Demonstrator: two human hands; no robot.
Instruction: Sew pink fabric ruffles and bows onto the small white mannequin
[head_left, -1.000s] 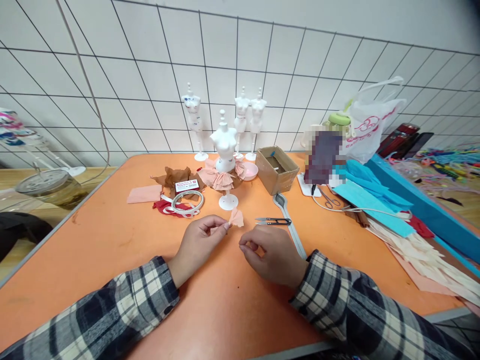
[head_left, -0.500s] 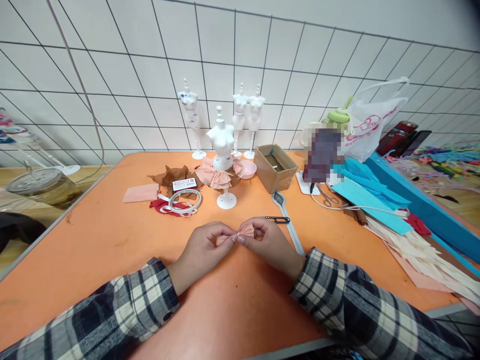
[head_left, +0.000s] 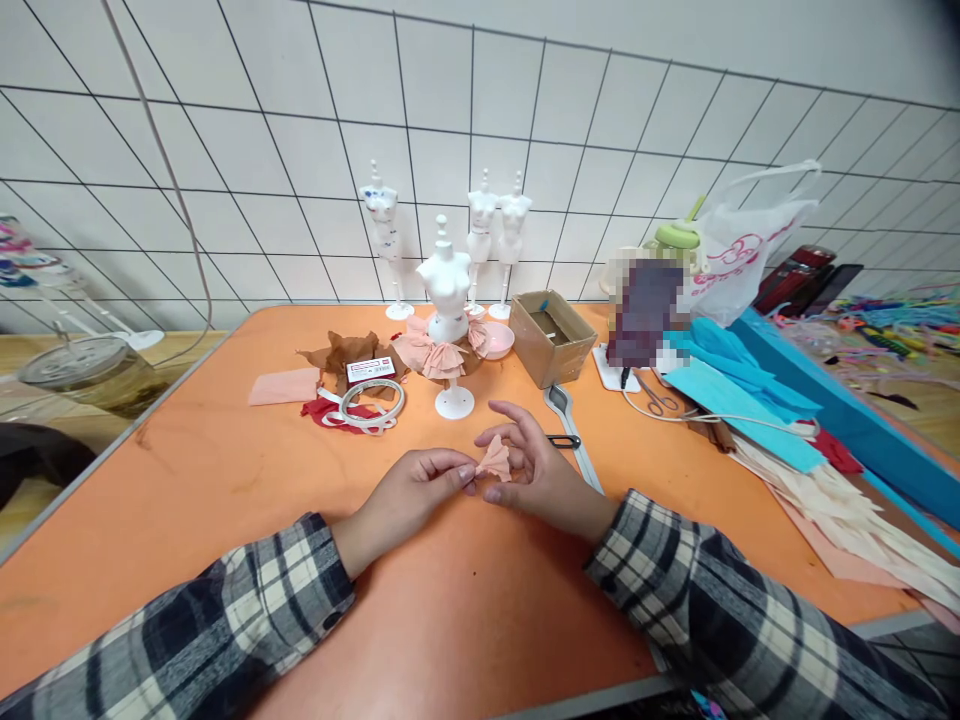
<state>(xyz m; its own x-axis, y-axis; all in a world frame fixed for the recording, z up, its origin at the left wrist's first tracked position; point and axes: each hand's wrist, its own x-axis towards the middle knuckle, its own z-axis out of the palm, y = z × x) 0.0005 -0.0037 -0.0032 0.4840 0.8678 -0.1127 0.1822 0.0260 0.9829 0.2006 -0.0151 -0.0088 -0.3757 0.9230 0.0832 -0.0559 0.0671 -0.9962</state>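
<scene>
Between thumb and fingers, my left hand (head_left: 420,490) pinches the gathered end of a small piece of pink crepe paper (head_left: 495,460), which fans out to the right. My right hand (head_left: 536,470) curves around the fanned side with its fingers spread and the thumb apart; whether a fingertip touches the paper I cannot tell. Behind the hands stands a white mini dress form (head_left: 444,285) with a ruffled pink paper skirt (head_left: 431,355) around its lower part. Black thread snips (head_left: 566,441) lie just beyond my right hand, across a grey-white long-handled tool (head_left: 581,450).
Left of the dress form lie tape rolls (head_left: 373,403), a small labelled box (head_left: 370,370), brown paper (head_left: 337,352) and pink paper (head_left: 285,387). A cardboard box (head_left: 553,340) and a pink dish (head_left: 498,340) stand behind. Scissors (head_left: 660,398), a cable and blue paper strips (head_left: 742,410) lie right.
My right hand has let go of its pinch and spread its fingers, shifting slightly right. The pink paper now shows more of its fan, held by my left hand.
</scene>
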